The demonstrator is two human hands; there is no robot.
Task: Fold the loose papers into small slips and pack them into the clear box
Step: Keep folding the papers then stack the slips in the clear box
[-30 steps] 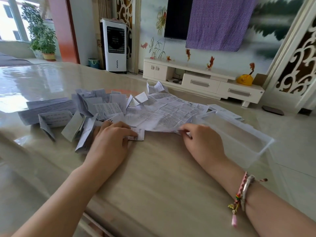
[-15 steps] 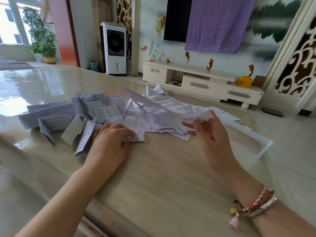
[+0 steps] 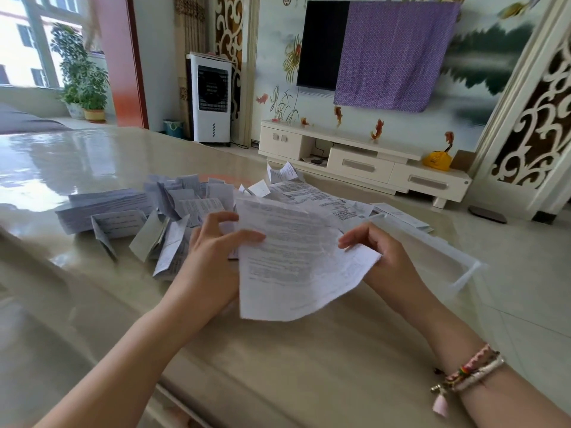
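1. The step in hand looks like the start of a fold: one printed sheet [image 3: 296,264] is lifted clear of the desk [image 3: 278,366], held between both hands and tilted towards the person.
2. The left hand [image 3: 213,257] pinches the sheet's left edge, thumb on the printed face and fingers behind; the right hand [image 3: 380,257] pinches the right edge, fingers curled round it.
3. To fold well, I would bring the two gripped edges together, match the corners before creasing, then lay the sheet on the bare desk near the person and press the crease flat. The sheet already looks rumpled, so a firm run along the fold should help.
4. Folded slips [image 3: 160,223] lie heaped on the left, touching one another; unfolded papers [image 3: 312,196] lie just beyond the held sheet.
5. The clear box [image 3: 432,251] sits on the right, just beside the right hand; I can see nothing in it, so packing seems hardly begun.
6. Open room lies on the near side of the desk. The box stands close to the desk's right edge, so a careless sweep of the right hand could nudge it off.
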